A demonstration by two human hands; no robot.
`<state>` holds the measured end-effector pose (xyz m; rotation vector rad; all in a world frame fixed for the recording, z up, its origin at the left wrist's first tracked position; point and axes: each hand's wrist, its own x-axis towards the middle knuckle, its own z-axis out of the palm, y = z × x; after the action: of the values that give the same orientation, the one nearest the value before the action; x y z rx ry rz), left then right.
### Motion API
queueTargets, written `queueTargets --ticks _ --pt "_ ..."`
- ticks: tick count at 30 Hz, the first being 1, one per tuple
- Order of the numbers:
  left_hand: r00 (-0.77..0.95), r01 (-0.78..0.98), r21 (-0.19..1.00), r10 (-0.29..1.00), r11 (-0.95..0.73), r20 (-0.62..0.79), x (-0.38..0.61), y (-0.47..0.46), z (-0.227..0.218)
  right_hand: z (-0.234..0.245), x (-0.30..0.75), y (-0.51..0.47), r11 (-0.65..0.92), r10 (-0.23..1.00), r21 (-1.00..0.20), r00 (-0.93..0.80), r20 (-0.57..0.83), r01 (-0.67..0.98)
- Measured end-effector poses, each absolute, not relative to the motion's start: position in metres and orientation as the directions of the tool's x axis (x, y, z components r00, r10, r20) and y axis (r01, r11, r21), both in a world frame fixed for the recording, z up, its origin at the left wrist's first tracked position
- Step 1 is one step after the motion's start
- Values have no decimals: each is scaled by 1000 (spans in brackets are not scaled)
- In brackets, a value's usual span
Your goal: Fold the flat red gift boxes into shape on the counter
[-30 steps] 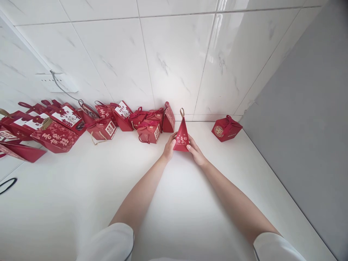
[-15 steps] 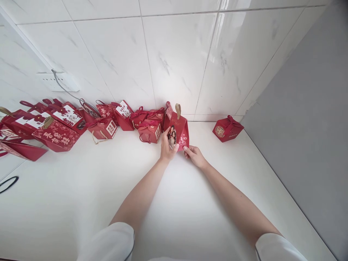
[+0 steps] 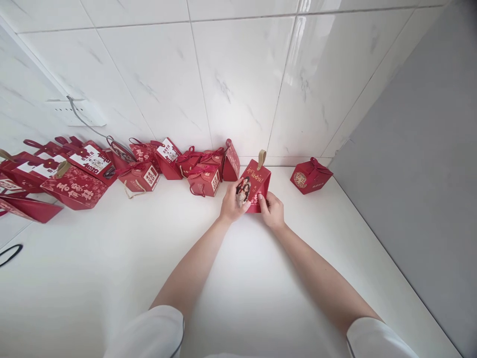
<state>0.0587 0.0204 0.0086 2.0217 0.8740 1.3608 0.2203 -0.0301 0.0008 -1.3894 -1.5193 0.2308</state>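
Both hands hold a red gift box with a gold ribbon loop on top and a picture of a couple on its front. My left hand grips its left side, thumb across the lower front. My right hand is closed around the lower right side, with its thumb on the front. The fingers behind the box are hidden. Left of it stands a tall red box, close by but apart. A smaller red box with a bow sits alone to the right.
Several red boxes crowd the left along the tiled wall. A box with a gold rope handle stands nearer the middle. A cable runs from a wall socket. A grey panel borders the white tabletop on the right.
The held box has moved right and slightly toward me, away from the tall box. My right hand has shifted from the bottom corner to a fuller grip on the right side.
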Motion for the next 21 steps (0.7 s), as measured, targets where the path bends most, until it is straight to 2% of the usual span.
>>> queueTargets --ticks 6,10,15,19,21 --pt "358 246 687 723 -684 591 60 13 13 -1 227 -30 359 744 -525 104 660 771" --pt "359 268 658 706 -704 610 59 12 13 -2 228 -29 348 752 -507 88 653 788" --pt "353 158 750 747 -642 564 61 14 8 -6 229 -29 369 791 -647 140 595 667" --pt "405 -7 845 771 -534 491 63 18 3 -7 226 -28 431 836 -823 181 519 371" --pt "413 -77 878 787 -472 459 63 20 1 -4 225 -26 405 888 -890 140 437 209"
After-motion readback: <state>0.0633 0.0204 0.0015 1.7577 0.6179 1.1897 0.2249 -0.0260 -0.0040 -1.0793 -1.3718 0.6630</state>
